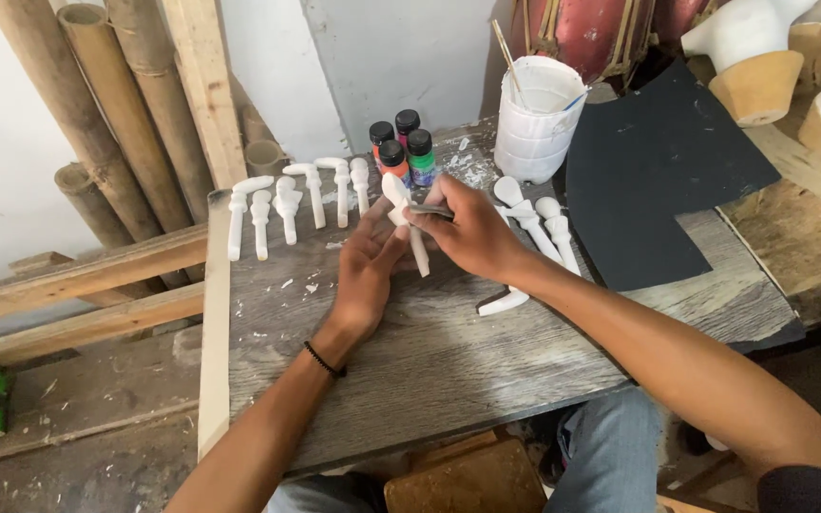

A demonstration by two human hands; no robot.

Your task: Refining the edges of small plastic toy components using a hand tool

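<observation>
Left hand [365, 271] half open, fingertips steadying a white carved piece [404, 217] upright over the grey board [448, 361]. Right hand [472, 231] pinched on a thin brush [429, 210], tip laid against the piece just beside the left fingertips. Probably mid-coat, painting white. Beyond both hands: small paint bottles [401, 147] and a white tub [536, 119]. Next stroke likely wants the piece turned slightly, brush kept light.
</observation>
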